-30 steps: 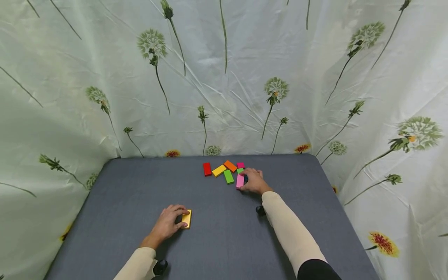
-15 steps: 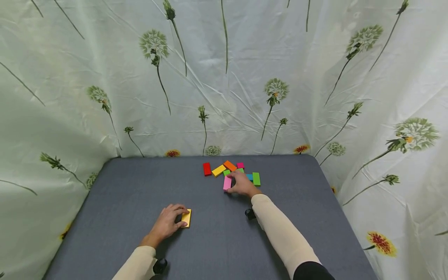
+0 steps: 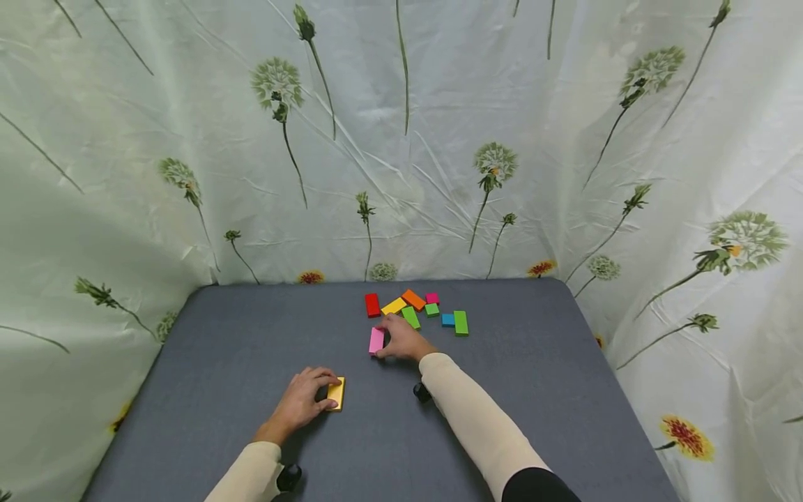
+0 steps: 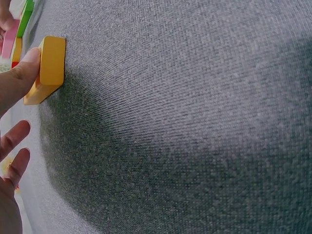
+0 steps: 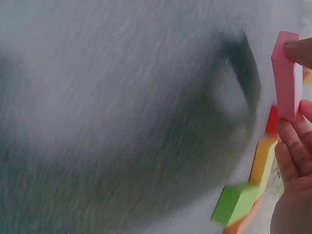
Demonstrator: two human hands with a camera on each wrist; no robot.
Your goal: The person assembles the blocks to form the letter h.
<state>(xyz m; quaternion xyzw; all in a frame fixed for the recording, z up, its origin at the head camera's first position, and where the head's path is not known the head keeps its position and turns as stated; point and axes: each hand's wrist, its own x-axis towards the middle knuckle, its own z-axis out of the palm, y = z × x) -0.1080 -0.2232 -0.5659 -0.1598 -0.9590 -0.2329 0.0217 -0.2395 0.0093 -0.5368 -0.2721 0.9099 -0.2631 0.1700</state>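
Note:
My left hand (image 3: 301, 399) grips a yellow block (image 3: 336, 394) on the grey table, thumb at its near end and a finger at its far end. The left wrist view has the thumb against this yellow block (image 4: 52, 61), with two other fingers apart from it. A pink block (image 3: 376, 340) is pinched by its ends between the thumb and fingertips of my right hand (image 3: 404, 339). In the right wrist view the pink block (image 5: 287, 78) hangs above the table, its shadow apart from it. Just behind my right hand lies a green block (image 3: 410, 317).
Toward the table's back lie a red block (image 3: 372, 305), another yellow block (image 3: 394, 305), an orange block (image 3: 413, 300), a magenta block (image 3: 432, 298) and a small green block (image 3: 431, 309). Right of them, a blue block (image 3: 448, 319) adjoins a green block (image 3: 461, 323). A floral curtain (image 3: 401, 139) borders the table.
My right hand has carried the pink block leftward and slightly nearer, uncovering the blue block and the right-hand green block. My left hand stays in place on the yellow block.

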